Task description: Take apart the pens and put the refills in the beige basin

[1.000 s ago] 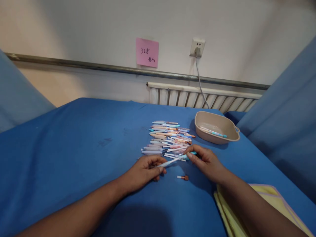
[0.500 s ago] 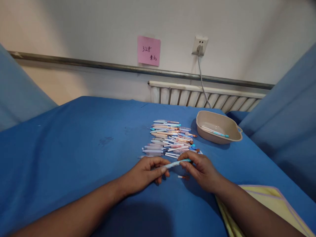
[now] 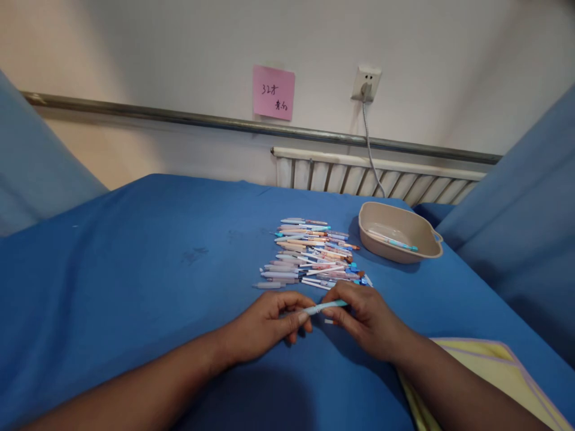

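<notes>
A light blue pen (image 3: 318,309) with a teal end is held level between my two hands, above the front of the bed or table. My left hand (image 3: 281,320) pinches its left end between thumb and fingers. Around the middle and teal end, the fingers of my right hand (image 3: 362,314) are closed. Just beyond my hands lies a loose pile of pen parts (image 3: 309,254), with pale barrels on the left and thin white refills and coloured pieces on the right. Partly hidden by my right hand, a small white and orange piece (image 3: 329,322) rests on the cloth.
A beige plastic basin (image 3: 399,254) holding a few thin white and teal pieces stands at the right. The blue cloth (image 3: 135,269) covers the surface. A yellow cloth (image 3: 485,365) lies under my right forearm. Behind are a metal rail (image 3: 202,118) and a radiator (image 3: 323,170).
My right fingers have shifted left along the pen, closer to my left hand. The pen sits slightly lower, and more of the pile's front edge shows.
</notes>
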The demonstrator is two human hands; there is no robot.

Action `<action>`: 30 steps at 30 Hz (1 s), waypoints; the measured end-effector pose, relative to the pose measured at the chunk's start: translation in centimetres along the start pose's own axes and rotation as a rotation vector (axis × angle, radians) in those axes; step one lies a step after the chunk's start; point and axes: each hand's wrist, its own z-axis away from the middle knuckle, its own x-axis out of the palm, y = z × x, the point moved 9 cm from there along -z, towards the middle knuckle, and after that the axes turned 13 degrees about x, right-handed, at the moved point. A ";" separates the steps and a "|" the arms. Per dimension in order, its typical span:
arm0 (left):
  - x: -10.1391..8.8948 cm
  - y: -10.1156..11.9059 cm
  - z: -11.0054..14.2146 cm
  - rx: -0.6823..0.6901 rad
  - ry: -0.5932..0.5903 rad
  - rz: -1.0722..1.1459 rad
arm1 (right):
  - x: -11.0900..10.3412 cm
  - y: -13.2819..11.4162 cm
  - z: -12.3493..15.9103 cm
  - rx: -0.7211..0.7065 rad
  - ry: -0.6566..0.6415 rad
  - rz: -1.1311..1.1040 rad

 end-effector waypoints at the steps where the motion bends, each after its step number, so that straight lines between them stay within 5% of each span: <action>1: 0.0 0.0 0.0 -0.001 -0.006 -0.017 | 0.1 0.2 0.0 0.011 -0.007 0.021; 30: 0.7 -0.2 0.2 -0.022 -0.066 -0.020 | 1.0 0.7 0.1 0.067 -0.041 0.069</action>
